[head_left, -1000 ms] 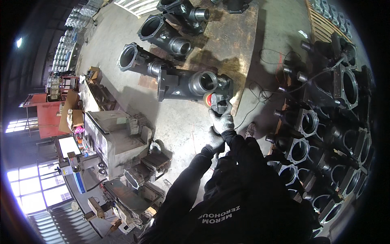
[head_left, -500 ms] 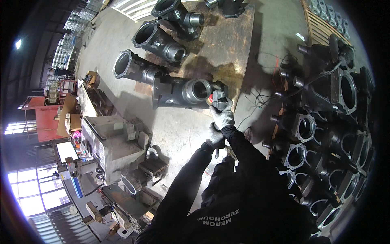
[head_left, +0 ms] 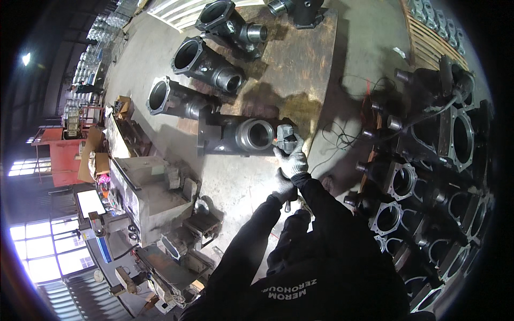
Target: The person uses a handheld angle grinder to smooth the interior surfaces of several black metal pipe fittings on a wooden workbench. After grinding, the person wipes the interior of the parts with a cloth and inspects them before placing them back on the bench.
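An angle grinder [head_left: 286,137] with a grey head is held in both my gloved hands at the end of a dark cast valve body [head_left: 225,134]. Near the grinder's head, my right hand [head_left: 293,162] is closed round the tool. Lower and closer to me, my left hand [head_left: 282,187] grips its rear part, partly hidden by the sleeve. The valve body lies on its side, its round machined mouth [head_left: 256,134] facing up beside the grinder. I cannot make out the disc or whether it touches the casting.
More valve bodies [head_left: 206,67] lie on a brown board [head_left: 300,59]. Many similar castings [head_left: 401,179] are stacked on the right, with cables [head_left: 342,136] on the floor beside them. A grey metal cabinet [head_left: 147,187] and a small stand [head_left: 202,222] are on the left.
The castings and board sit slightly lower in the view. The grinder's head has shifted a little relative to the casting's end, and the red part seen beside it is now mostly hidden.
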Motion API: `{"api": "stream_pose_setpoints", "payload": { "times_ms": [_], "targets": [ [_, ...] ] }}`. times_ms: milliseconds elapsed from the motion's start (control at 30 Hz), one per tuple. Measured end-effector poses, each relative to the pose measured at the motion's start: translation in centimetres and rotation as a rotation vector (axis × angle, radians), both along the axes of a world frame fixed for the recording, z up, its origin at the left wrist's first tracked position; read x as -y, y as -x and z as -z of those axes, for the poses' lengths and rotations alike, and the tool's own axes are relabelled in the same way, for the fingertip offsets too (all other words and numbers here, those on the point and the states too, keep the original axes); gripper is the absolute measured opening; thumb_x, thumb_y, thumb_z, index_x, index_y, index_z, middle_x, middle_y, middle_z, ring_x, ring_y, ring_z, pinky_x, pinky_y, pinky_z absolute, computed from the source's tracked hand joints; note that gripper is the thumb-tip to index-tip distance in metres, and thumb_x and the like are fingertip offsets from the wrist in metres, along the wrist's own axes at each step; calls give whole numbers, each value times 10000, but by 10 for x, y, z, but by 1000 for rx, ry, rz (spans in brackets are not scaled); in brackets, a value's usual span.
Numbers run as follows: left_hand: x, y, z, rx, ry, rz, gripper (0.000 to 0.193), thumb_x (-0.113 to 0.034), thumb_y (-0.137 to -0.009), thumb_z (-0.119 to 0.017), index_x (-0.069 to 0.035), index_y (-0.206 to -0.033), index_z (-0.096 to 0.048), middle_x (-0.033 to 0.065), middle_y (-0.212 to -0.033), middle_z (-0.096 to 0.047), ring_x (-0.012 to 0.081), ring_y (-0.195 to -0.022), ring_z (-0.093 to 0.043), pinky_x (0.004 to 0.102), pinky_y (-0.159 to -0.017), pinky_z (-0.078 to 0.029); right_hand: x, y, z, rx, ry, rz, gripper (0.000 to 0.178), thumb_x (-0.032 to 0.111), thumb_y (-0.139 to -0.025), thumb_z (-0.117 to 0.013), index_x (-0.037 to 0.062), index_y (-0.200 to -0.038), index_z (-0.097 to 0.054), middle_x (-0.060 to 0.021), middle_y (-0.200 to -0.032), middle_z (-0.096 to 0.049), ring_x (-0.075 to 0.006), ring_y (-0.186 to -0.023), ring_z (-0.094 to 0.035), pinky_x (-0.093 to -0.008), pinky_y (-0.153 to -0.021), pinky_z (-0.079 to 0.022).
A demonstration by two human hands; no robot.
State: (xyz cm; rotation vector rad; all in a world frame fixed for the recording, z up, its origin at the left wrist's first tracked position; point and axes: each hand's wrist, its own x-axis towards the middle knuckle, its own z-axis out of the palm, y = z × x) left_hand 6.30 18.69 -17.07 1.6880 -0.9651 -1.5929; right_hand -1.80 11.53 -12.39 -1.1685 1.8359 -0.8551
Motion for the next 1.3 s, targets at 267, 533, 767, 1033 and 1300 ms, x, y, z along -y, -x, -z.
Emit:
{"api": "stream_pose_setpoints", "payload": {
  "times_ms": [267,533,767,1033,1300],
  "targets": [
    [33,-2,29,-543,-121,-214,414,-71,-1001,-576,-67,-1393,-443,128,-1304,-602,222,-1153,-619,379,-979,-520,33,9,-7,115,-70,-100,1111,343,-696,-898,234,-1521,-161,-233,-1057,-714,-446,-905,-711,-521,-801,-561],
    [26,18,8,-100,123,-40,446,-177,-1009,-584,-55,-1417,-448,131,-1336,-601,245,-1208,-595,385,-1033,-488,36,17,-10,48,-96,-192,1048,252,-737,-854,227,-1519,-157,-246,-1013,-715,-454,-886,-704,-528,-804,-561],
    [59,48,17,-94,142,-154,439,-207,-1024,-556,-47,-1423,-468,133,-1359,-596,257,-1237,-578,389,-1060,-466,79,37,-4,75,-180,-403,1094,181,-724,-842,229,-1561,-139,-253,-1105,-680,-459,-975,-688,-527,-876,-550],
    [101,84,35,-88,287,-369,442,-241,-1040,-525,-38,-1431,-491,135,-1384,-591,270,-1271,-558,395,-1091,-440,123,55,-10,6,182,-679,1010,189,-734,-834,186,-1552,-242,-246,-1296,-610,-449,-1113,-643,-524,-942,-519],
    [135,96,82,210,441,-389,409,-184,-1048,-512,-29,-1427,-503,131,-1356,-591,258,-1253,-559,382,-1071,-458,165,56,-30,-117,30,-934,999,202,-755,-833,203,-1569,-254,-257,-1311,-602,-449,-1140,-632,-532,-962,-505]
  ]
}}
